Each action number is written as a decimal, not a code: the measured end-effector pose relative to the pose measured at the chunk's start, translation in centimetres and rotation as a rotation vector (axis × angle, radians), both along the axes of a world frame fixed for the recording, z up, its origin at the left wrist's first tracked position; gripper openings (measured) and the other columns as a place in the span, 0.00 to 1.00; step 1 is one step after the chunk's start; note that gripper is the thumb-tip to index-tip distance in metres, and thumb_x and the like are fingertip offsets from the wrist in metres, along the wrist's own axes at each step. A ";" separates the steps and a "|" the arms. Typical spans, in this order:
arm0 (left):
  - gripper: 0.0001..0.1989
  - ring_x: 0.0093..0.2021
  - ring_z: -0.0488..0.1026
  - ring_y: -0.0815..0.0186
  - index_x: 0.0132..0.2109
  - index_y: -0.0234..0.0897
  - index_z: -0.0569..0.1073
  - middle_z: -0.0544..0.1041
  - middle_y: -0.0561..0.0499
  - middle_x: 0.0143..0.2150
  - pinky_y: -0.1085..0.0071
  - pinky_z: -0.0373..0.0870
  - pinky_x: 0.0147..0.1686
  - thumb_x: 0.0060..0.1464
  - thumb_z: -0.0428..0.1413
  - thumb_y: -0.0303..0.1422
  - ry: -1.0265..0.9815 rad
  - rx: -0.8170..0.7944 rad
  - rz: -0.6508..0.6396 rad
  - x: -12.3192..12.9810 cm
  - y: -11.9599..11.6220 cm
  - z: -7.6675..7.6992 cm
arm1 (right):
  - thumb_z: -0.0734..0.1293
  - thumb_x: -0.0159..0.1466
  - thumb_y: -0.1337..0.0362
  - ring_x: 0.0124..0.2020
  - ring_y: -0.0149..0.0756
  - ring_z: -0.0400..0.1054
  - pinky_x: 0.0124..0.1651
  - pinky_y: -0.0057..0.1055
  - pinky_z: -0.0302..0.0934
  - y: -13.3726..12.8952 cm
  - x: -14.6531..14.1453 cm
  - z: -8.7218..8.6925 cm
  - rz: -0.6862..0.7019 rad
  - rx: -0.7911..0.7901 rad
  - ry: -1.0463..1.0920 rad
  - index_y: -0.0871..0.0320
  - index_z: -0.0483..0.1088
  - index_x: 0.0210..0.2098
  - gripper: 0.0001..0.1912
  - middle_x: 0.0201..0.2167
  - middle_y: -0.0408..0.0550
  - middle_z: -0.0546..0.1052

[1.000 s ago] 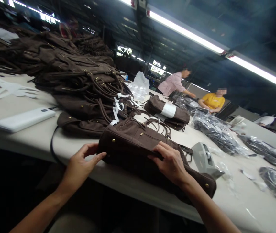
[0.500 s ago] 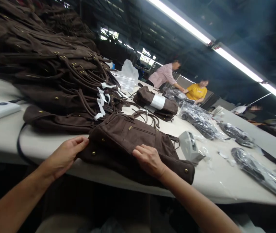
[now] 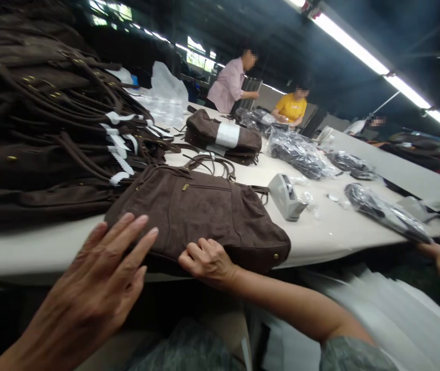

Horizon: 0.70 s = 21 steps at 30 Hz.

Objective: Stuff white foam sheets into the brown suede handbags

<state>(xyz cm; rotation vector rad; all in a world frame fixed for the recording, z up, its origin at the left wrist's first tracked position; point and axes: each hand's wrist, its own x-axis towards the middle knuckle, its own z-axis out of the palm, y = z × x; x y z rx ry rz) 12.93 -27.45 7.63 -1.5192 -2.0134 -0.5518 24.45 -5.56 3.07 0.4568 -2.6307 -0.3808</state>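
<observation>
At the near edge of a pale worktop [image 3: 331,226], my right hand [image 3: 207,262] clenches the lower edge of a brown bag [image 3: 204,208]. My left hand [image 3: 98,278], fingers loosely spread, is before its left end; contact is unclear. Heaped bags [image 3: 30,123] fill the worktop's left side; tube lights [image 3: 351,45] cross the dark ceiling [image 3: 281,33].

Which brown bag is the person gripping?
The brown bag at the front edge of the table, its lower edge in the right hand. The pile of bags lies left of it; the white-banded bundle lies behind.
</observation>
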 end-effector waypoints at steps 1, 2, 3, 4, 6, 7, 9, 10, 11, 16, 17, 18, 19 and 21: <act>0.31 0.69 0.55 0.49 0.70 0.39 0.51 0.56 0.45 0.71 0.44 0.51 0.67 0.62 0.47 0.31 0.024 -0.063 -0.084 -0.4 0.9 -0.1 | 0.56 0.70 0.71 0.29 0.36 0.57 0.28 0.34 0.45 0.0 0.0 0.0 -0.004 0.006 -0.015 0.56 0.66 0.39 0.09 0.29 0.44 0.67; 0.29 0.67 0.60 0.52 0.69 0.39 0.54 0.61 0.46 0.69 0.46 0.52 0.67 0.62 0.44 0.30 0.040 -0.116 -0.136 -1.2 1.6 -0.7 | 0.55 0.71 0.71 0.29 0.35 0.58 0.28 0.34 0.45 0.1 0.1 0.1 -0.004 0.012 -0.035 0.56 0.66 0.40 0.10 0.30 0.44 0.68; 0.28 0.64 0.64 0.53 0.69 0.39 0.56 0.65 0.47 0.67 0.48 0.55 0.66 0.62 0.42 0.28 0.050 -0.174 -0.185 -2.2 2.1 -1.7 | 0.55 0.71 0.71 0.30 0.35 0.58 0.29 0.34 0.46 0.4 0.2 0.4 -0.009 0.019 -0.052 0.55 0.66 0.41 0.10 0.31 0.44 0.68; 0.29 0.60 0.70 0.55 0.68 0.39 0.59 0.70 0.47 0.63 0.49 0.60 0.63 0.61 0.39 0.26 0.067 -0.209 -0.231 -3.3 2.4 -3.0 | 0.54 0.71 0.71 0.31 0.35 0.58 0.30 0.34 0.47 0.8 0.5 0.9 -0.026 0.024 -0.068 0.55 0.66 0.42 0.11 0.33 0.45 0.68; 0.30 0.56 0.73 0.56 0.67 0.42 0.60 0.71 0.49 0.63 0.53 0.68 0.56 0.60 0.39 0.24 0.036 -0.269 -0.192 -5.6 2.1 -5.8 | 0.55 0.72 0.69 0.34 0.37 0.59 0.33 0.35 0.50 1.9 1.6 2.6 -0.114 0.025 -0.092 0.56 0.66 0.44 0.10 0.35 0.46 0.69; 0.30 0.57 0.72 0.55 0.68 0.42 0.57 0.68 0.50 0.65 0.53 0.68 0.56 0.60 0.39 0.25 0.034 -0.292 -0.194 -6.4 1.6 -7.0 | 0.56 0.71 0.68 0.35 0.38 0.59 0.35 0.36 0.51 2.4 2.4 3.6 -0.184 0.018 -0.107 0.56 0.67 0.44 0.09 0.36 0.47 0.69; 0.31 0.60 0.69 0.54 0.70 0.42 0.52 0.63 0.50 0.68 0.54 0.67 0.57 0.61 0.39 0.27 0.061 -0.298 -0.186 -7.0 0.5 -8.3 | 0.60 0.70 0.64 0.39 0.41 0.59 0.38 0.38 0.53 3.7 4.2 5.5 -0.321 -0.011 -0.151 0.57 0.68 0.41 0.06 0.37 0.49 0.69; 0.31 0.61 0.68 0.54 0.71 0.42 0.51 0.61 0.50 0.69 0.53 0.66 0.59 0.62 0.38 0.28 0.086 -0.282 -0.182 -6.9 0.0 -8.4 | 0.61 0.70 0.62 0.40 0.42 0.59 0.39 0.38 0.53 4.3 5.1 6.3 -0.361 -0.028 -0.179 0.56 0.68 0.41 0.06 0.38 0.50 0.69; 0.30 0.62 0.68 0.55 0.71 0.42 0.50 0.61 0.50 0.69 0.54 0.66 0.59 0.62 0.37 0.29 0.116 -0.256 -0.174 -6.6 -0.4 -8.3 | 0.62 0.69 0.62 0.41 0.42 0.59 0.39 0.37 0.53 4.9 6.0 6.9 -0.380 -0.045 -0.207 0.56 0.69 0.42 0.06 0.39 0.50 0.69; 0.29 0.61 0.68 0.57 0.71 0.43 0.50 0.62 0.52 0.69 0.56 0.66 0.61 0.64 0.34 0.32 0.149 -0.209 -0.160 -4.7 0.0 -6.4 | 0.62 0.69 0.67 0.39 0.37 0.60 0.38 0.30 0.56 7.7 8.6 6.2 -0.317 -0.139 -0.258 0.53 0.68 0.51 0.11 0.41 0.49 0.67; 0.29 0.62 0.68 0.57 0.71 0.43 0.49 0.61 0.51 0.69 0.55 0.65 0.61 0.64 0.34 0.33 0.119 -0.227 -0.156 -4.5 0.1 -6.2 | 0.62 0.69 0.68 0.38 0.36 0.60 0.38 0.29 0.57 8.2 8.9 5.3 -0.302 -0.151 -0.236 0.54 0.68 0.52 0.13 0.41 0.49 0.67; 0.29 0.63 0.67 0.56 0.71 0.42 0.48 0.61 0.51 0.69 0.53 0.64 0.62 0.64 0.34 0.33 0.086 -0.247 -0.150 -4.2 0.1 -6.2 | 0.61 0.69 0.70 0.37 0.35 0.60 0.38 0.29 0.57 8.5 9.3 4.1 -0.280 -0.152 -0.199 0.55 0.68 0.52 0.13 0.40 0.49 0.67; 0.29 0.63 0.66 0.56 0.72 0.42 0.48 0.60 0.51 0.69 0.53 0.63 0.62 0.64 0.34 0.33 0.059 -0.261 -0.145 -4.0 0.1 -6.3 | 0.60 0.69 0.71 0.35 0.34 0.60 0.37 0.29 0.58 8.7 9.7 2.6 -0.249 -0.142 -0.150 0.56 0.68 0.52 0.14 0.38 0.49 0.67; 0.29 0.64 0.65 0.57 0.71 0.45 0.48 0.60 0.52 0.70 0.54 0.61 0.63 0.64 0.34 0.32 0.028 -0.255 -0.141 -3.5 0.0 -6.6 | 0.57 0.70 0.73 0.31 0.33 0.59 0.35 0.28 0.58 8.6 10.6 -0.7 -0.203 -0.123 -0.023 0.57 0.70 0.51 0.15 0.34 0.47 0.67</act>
